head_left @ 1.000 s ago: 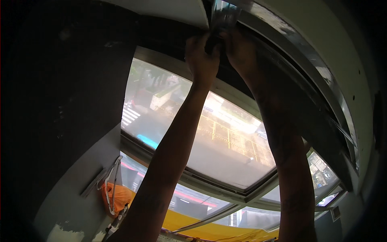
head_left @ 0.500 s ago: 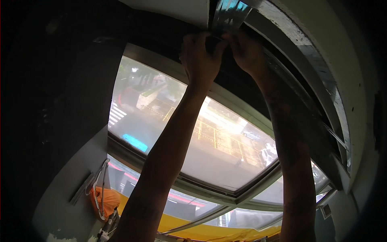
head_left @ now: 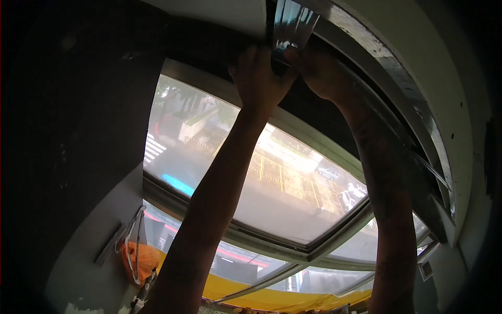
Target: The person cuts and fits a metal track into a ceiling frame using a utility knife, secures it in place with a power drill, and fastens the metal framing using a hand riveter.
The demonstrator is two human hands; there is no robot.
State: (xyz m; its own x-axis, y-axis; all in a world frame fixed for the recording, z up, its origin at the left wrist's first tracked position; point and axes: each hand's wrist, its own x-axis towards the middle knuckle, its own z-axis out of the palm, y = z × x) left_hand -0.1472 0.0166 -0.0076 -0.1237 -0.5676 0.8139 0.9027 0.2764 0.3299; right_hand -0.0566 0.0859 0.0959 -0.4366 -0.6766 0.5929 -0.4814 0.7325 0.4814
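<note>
Both my arms reach up to a dark overhead recess above a window. A shiny, bluish, reflective strip (head_left: 295,23) hangs down there, its lower end between my hands. My left hand (head_left: 259,81) is against the dark surface just left of the strip's end, its fingers up and its thumb spread towards my right hand. My right hand (head_left: 321,76) is closed at the strip's lower edge, with a fingertip over it. Shadow hides the other fingertips of that hand and whatever lies behind them.
Below my hands is a framed window (head_left: 298,188) showing a street outside. A curved metal-edged ceiling channel (head_left: 413,99) runs down the right. An orange bag (head_left: 142,261) and a white hanger (head_left: 137,235) hang at the lower left wall. Yellow sheeting (head_left: 272,301) lies along the bottom.
My left hand's fingers have opened upward from a bent grip. The right hand has shifted slightly, and more of the shiny strip shows. The view has tilted a little.
</note>
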